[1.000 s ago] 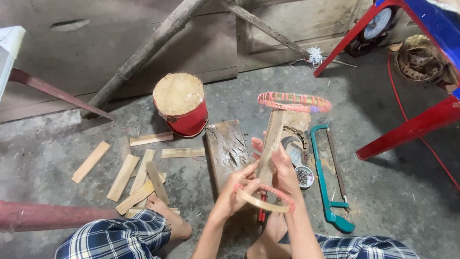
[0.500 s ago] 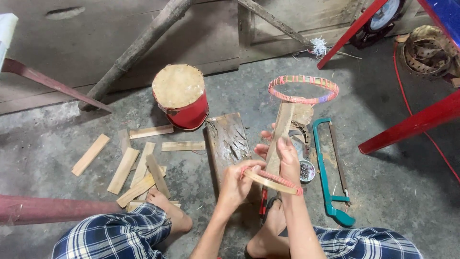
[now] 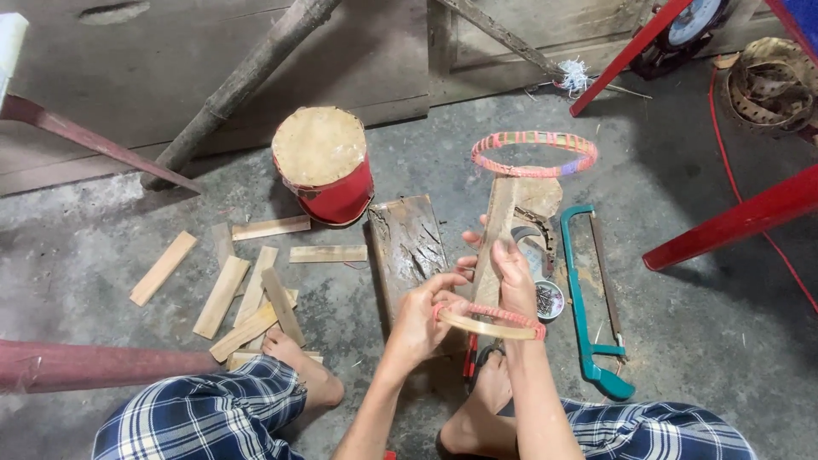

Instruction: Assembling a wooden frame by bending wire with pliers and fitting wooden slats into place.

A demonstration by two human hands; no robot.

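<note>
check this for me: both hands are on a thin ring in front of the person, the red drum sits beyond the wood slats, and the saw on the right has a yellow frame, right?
Not quite: the saw has a teal frame, not yellow, as the head view shows. The rest holds: the left hand and right hand are on the thin ring, and the red drum sits beyond the wood slats.

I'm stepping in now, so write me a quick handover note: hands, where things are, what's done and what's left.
Left hand pinches the small bamboo ring partly wrapped in pink cord. Right hand grips the upright flat wooden stick, with the ring around its wrist. A fully wrapped pink hoop sits on top of the stick. Part of the small ring is wrapped; the rest remains bare. Teal hacksaw lies right.
</note>
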